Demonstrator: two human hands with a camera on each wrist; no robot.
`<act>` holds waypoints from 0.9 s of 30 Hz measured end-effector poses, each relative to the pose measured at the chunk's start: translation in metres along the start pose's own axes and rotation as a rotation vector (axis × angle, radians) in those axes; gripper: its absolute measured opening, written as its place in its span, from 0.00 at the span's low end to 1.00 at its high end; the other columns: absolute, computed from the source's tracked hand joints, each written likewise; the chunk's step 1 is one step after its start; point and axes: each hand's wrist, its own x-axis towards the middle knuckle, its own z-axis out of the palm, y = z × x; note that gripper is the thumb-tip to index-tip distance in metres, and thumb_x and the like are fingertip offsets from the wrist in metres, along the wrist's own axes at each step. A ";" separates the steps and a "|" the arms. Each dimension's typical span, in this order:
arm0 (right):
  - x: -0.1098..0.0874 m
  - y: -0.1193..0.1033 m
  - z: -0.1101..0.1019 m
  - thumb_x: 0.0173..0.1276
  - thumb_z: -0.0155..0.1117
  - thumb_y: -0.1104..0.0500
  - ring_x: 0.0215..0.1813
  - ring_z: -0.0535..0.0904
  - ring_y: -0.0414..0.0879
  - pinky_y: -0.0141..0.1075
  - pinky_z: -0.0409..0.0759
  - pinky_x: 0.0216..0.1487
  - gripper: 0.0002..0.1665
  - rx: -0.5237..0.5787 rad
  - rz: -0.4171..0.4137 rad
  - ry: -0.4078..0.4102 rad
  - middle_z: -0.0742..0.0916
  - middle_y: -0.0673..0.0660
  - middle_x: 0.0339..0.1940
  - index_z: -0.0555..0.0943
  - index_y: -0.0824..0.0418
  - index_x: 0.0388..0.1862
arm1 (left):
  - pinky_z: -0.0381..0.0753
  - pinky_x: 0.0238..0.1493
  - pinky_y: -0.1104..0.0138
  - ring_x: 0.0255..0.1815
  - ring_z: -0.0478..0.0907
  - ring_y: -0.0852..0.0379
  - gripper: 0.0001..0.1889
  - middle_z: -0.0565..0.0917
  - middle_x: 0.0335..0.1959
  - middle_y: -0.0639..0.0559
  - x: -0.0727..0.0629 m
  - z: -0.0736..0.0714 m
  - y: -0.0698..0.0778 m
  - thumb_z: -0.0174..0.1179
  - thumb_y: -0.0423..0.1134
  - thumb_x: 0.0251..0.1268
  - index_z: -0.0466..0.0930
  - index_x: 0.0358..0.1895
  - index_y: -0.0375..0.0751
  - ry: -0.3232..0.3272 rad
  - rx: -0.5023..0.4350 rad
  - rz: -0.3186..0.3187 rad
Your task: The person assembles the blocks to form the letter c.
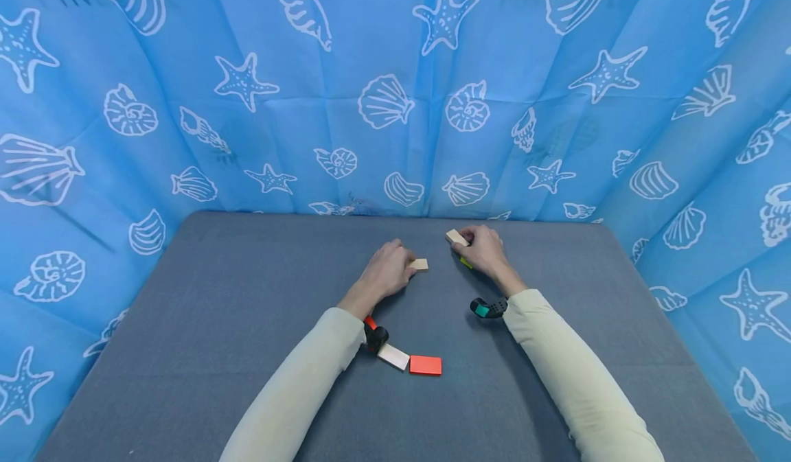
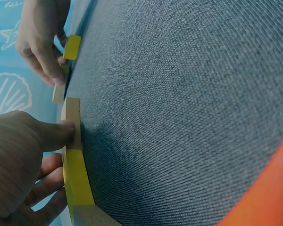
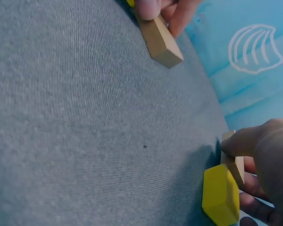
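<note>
My left hand (image 1: 386, 270) pinches a plain wooden block (image 1: 419, 264), thumb on the near face and fingers behind. In the left wrist view a yellow block (image 2: 78, 176) adjoins that block's end, followed by another plain block (image 2: 94, 215), partly cut off. To the right, my right hand (image 1: 485, 248) holds a second plain wooden block (image 1: 457, 237) between thumb and fingers near the table's far edge. Close by this hand stands a separate yellow block (image 3: 220, 195), mostly covered by the hand in the head view. A gap separates the two held blocks.
Nearer on the grey table (image 1: 247, 379) lie a red block (image 1: 426, 365) and a pale block (image 1: 394, 357), end to end. An orange-red block (image 1: 370, 322) shows partly behind the left wrist camera. A blue shell-patterned curtain (image 1: 371, 153) borders the table's far side.
</note>
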 end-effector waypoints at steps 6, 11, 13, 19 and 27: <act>-0.009 -0.005 -0.002 0.68 0.69 0.56 0.51 0.78 0.59 0.58 0.65 0.61 0.21 0.026 -0.060 0.006 0.86 0.65 0.47 0.84 0.69 0.54 | 0.77 0.53 0.59 0.48 0.77 0.51 0.14 0.82 0.48 0.47 0.000 0.001 0.000 0.66 0.40 0.70 0.87 0.55 0.39 0.003 0.011 0.006; -0.020 -0.011 -0.004 0.67 0.71 0.56 0.51 0.75 0.59 0.59 0.63 0.57 0.21 -0.006 -0.130 -0.019 0.84 0.63 0.45 0.85 0.68 0.53 | 0.77 0.51 0.60 0.46 0.77 0.52 0.14 0.82 0.46 0.48 0.001 0.000 0.000 0.66 0.38 0.70 0.87 0.55 0.39 -0.004 0.022 0.003; -0.024 -0.011 -0.004 0.66 0.72 0.55 0.49 0.74 0.58 0.57 0.63 0.53 0.21 -0.029 -0.162 -0.027 0.84 0.62 0.43 0.85 0.67 0.52 | 0.77 0.50 0.60 0.45 0.76 0.53 0.14 0.81 0.46 0.48 0.000 0.000 0.000 0.66 0.38 0.70 0.87 0.55 0.39 -0.011 0.023 0.001; -0.033 -0.010 -0.002 0.63 0.74 0.56 0.45 0.73 0.55 0.53 0.60 0.46 0.18 -0.074 -0.252 -0.062 0.84 0.56 0.39 0.87 0.63 0.49 | 0.77 0.50 0.60 0.45 0.75 0.54 0.14 0.81 0.46 0.49 0.000 0.000 0.000 0.66 0.38 0.70 0.86 0.56 0.40 -0.021 0.025 -0.009; -0.040 -0.011 0.001 0.63 0.74 0.56 0.50 0.71 0.57 0.55 0.56 0.48 0.16 -0.068 -0.314 -0.089 0.85 0.57 0.41 0.88 0.62 0.48 | 0.77 0.50 0.60 0.44 0.75 0.54 0.14 0.81 0.46 0.49 -0.001 0.000 0.000 0.66 0.38 0.70 0.87 0.56 0.41 -0.007 0.026 -0.012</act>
